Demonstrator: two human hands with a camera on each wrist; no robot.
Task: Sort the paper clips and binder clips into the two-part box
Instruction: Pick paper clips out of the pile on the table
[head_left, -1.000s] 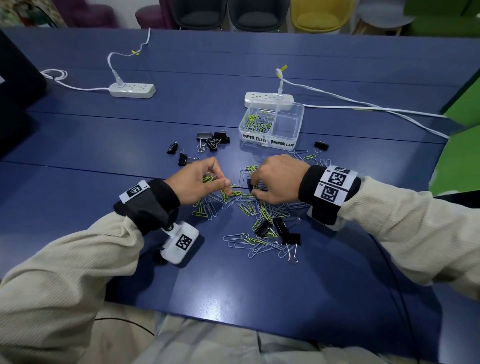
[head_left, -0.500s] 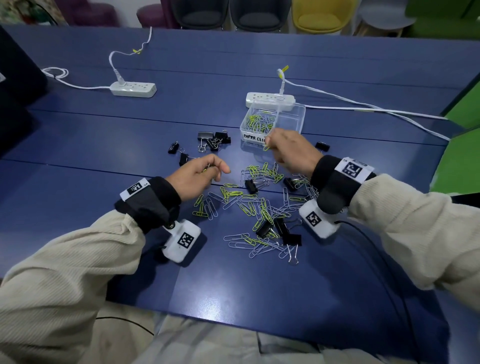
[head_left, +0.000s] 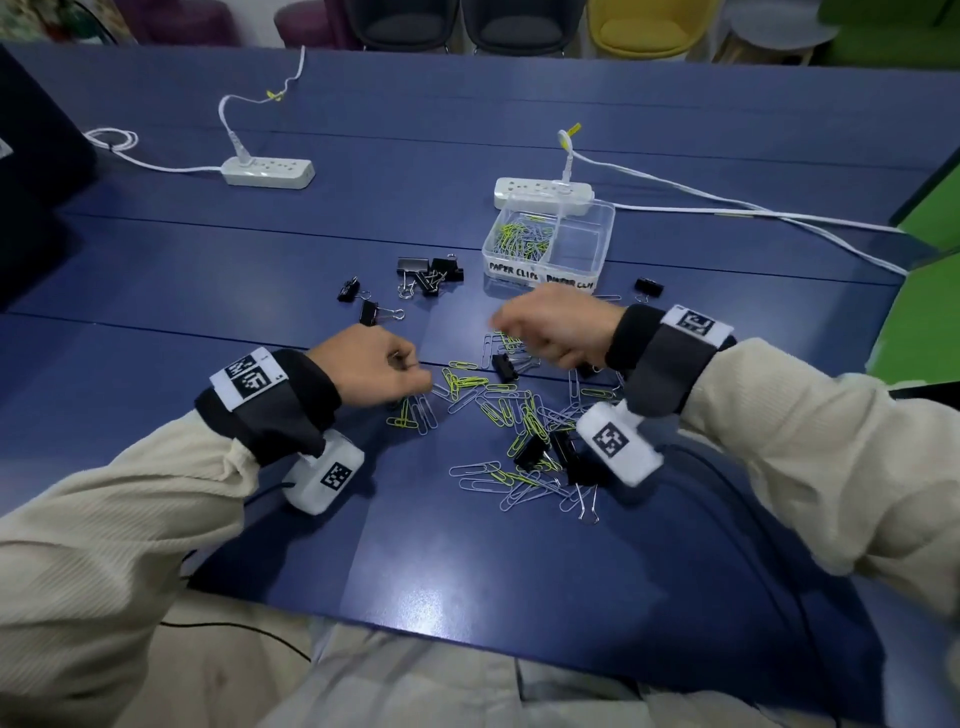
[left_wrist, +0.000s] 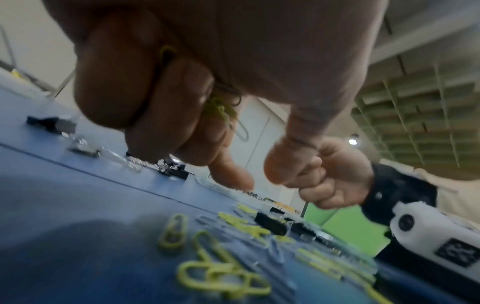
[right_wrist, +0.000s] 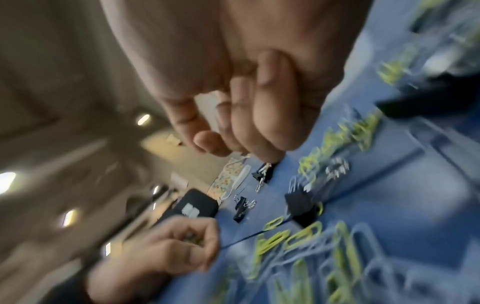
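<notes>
The head view looks steeply down from above on both hands. Each wrist view peers from under its palm, close behind curled fingers (left_wrist: 161, 115), sharing the paper clips (head_left: 498, 405) beyond the fingertips.

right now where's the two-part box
In the head view, the two-part box sits right of centre, just in front of a white power strip, beyond the right hand.

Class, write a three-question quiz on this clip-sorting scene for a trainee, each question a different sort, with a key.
1. True or false: the box compartment marked for binder clips holds several binder clips.
2. What does the left hand hold: A) paper clips, B) a binder clip, C) nothing?
3. Fill in: the loose pile of clips lies on the table between the person and the ____.

Key: 1 false, it looks empty; 2 A; 3 box.
</notes>
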